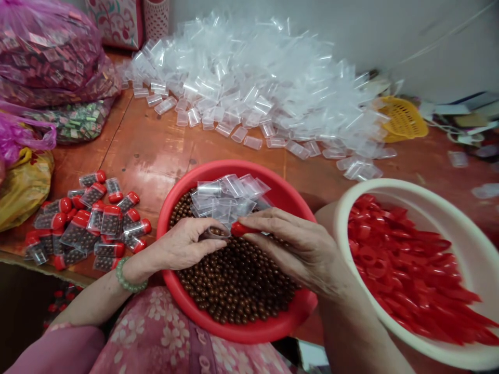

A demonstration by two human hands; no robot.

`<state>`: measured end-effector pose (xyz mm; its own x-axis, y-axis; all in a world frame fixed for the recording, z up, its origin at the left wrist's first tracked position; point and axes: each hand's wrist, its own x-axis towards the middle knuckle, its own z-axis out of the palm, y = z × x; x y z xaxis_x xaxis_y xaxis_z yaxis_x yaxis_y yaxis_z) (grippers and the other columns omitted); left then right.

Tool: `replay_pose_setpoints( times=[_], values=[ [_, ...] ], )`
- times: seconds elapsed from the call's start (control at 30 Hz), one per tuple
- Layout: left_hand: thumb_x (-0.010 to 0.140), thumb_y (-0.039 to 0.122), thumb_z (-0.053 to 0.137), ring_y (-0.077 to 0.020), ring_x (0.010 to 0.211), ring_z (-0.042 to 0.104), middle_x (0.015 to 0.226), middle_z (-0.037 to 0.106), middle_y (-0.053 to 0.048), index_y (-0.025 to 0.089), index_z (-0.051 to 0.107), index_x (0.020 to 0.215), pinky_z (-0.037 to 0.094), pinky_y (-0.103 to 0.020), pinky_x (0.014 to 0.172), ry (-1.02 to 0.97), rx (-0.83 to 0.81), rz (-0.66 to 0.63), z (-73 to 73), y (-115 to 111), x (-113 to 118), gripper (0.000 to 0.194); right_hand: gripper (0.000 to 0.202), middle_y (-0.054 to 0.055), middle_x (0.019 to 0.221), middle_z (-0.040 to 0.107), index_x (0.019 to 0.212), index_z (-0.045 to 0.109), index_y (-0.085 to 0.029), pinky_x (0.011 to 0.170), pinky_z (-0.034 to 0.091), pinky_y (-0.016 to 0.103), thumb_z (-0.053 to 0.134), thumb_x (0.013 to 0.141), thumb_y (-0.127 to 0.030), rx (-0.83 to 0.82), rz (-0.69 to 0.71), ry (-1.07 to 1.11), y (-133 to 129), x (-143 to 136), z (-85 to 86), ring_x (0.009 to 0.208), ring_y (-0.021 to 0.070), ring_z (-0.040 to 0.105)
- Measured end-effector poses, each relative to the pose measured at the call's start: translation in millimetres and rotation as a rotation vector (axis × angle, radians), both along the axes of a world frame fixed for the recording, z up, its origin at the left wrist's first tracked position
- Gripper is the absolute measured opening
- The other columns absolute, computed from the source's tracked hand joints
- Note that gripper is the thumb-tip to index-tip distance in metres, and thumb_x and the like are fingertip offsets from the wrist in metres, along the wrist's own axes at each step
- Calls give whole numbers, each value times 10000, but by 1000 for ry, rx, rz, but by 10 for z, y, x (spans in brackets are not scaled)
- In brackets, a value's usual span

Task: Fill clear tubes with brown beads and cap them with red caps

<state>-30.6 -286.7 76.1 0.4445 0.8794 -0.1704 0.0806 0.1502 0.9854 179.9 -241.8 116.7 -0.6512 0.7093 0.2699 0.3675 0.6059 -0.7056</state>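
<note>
My left hand [187,241] grips a clear plastic container [215,232] with brown balls inside, its open end turned to the right. Close to that opening, my right hand [296,241] pinches a red cap [240,228] between thumb and fingers. Both hands are over a red basin [307,311] holding many small shiny brown balls [237,280]. A heap of empty clear containers [230,195] lies on the balls at the basin's far side. Whether the cap touches the container, I cannot tell.
Filled containers with red caps [111,221] lie on the wooden table [144,140] at left. A cream basin [351,192] of red plastic pieces [405,275] stands at right. Behind are a large pile of clear containers [249,78], a yellow basket [405,119] and stuffed bags [47,57].
</note>
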Motion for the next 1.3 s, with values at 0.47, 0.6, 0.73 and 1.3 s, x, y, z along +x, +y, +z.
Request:
replay_pose_setpoints(
  times=[0.47, 0.6, 0.73, 1.3],
  values=[
    [887, 295, 578, -202, 1030, 612, 1053, 700, -35, 161, 666, 1107, 448, -314, 949, -182, -28, 13, -8, -2, 5, 272, 238, 5, 880, 739, 1040, 703, -272, 727, 561, 309, 661, 845, -142, -81, -162, 222, -198, -410, -142, 778, 158, 679],
    [859, 257, 589, -179, 952, 599, 982, 679, -36, 143, 654, 1041, 447, -301, 912, -229, -68, 30, 6, 7, 5, 224, 206, 20, 884, 731, 1022, 698, -252, 722, 562, 316, 653, 852, -145, -83, -187, 214, -207, -403, -191, 796, 164, 673],
    [845, 261, 581, -132, 757, 544, 817, 603, -8, 140, 606, 968, 451, -269, 767, -214, -134, 28, 43, 12, -1, 175, 210, 20, 898, 733, 1029, 688, -253, 717, 573, 311, 670, 843, -158, -78, -198, 192, -189, -356, -212, 777, 160, 676],
    [846, 313, 598, -114, 660, 508, 723, 551, 11, 138, 571, 874, 436, -252, 659, -254, -252, -59, 23, 20, -37, 178, 348, 86, 996, 705, 1182, 587, -235, 735, 580, 356, 676, 852, -294, 142, -32, 41, -204, -307, -231, 875, 221, 684]
  ],
)
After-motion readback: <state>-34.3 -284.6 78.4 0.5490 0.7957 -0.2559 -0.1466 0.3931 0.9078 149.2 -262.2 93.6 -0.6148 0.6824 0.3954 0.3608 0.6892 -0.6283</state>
